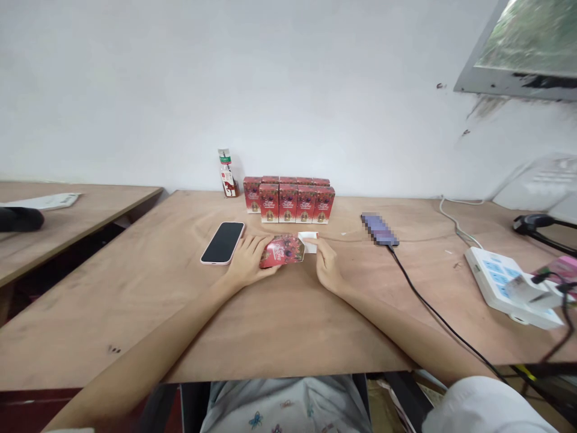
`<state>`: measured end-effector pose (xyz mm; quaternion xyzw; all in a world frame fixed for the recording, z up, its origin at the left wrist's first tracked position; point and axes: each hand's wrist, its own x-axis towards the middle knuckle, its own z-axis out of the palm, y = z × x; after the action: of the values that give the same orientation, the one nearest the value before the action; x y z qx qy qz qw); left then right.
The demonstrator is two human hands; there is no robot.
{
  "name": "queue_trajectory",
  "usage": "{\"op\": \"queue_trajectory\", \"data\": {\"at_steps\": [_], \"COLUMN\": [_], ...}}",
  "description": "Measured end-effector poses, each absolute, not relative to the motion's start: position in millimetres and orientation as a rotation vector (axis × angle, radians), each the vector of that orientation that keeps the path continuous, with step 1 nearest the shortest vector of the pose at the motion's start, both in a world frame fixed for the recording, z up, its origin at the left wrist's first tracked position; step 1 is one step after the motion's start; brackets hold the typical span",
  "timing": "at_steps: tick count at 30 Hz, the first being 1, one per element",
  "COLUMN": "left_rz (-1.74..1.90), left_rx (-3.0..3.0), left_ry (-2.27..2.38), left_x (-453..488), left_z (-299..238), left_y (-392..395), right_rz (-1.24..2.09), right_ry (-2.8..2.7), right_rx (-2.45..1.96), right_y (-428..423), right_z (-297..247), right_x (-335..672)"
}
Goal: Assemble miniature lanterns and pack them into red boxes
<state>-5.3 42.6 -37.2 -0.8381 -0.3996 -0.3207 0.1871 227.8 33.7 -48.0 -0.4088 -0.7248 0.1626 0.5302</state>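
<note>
A small red printed carton [283, 251] lies on its side on the wooden table [279, 313], its white end flap [308, 239] folded out to the right. My left hand [247, 260] wraps around the carton's left side and holds it down. My right hand [325, 263] pinches the white flap at the carton's right end. Behind them, several identical red cartons [290, 198] stand upright in rows near the wall.
A black phone in a pink case [223, 242] lies just left of my left hand. A second phone [379, 230] with a black cable lies to the right. A white power strip [507, 285] sits at far right. A small bottle [227, 173] stands by the wall.
</note>
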Motion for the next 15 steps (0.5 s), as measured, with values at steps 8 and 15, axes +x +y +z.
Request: {"op": "queue_trajectory", "data": {"at_steps": [8,15], "left_rz": [-0.938,-0.899], "left_rx": [-2.356,-2.372], "left_ry": [-1.169,-1.105], "left_x": [-6,-7], "left_z": [-38,-40], "left_y": [43,44], "right_rz": [0.388,0.486], "right_ry": [-1.652,-1.680], "right_rx": [-1.053,-1.111], "right_y": [34,43], "right_z": [-48,-55], "right_x": [228,227]}}
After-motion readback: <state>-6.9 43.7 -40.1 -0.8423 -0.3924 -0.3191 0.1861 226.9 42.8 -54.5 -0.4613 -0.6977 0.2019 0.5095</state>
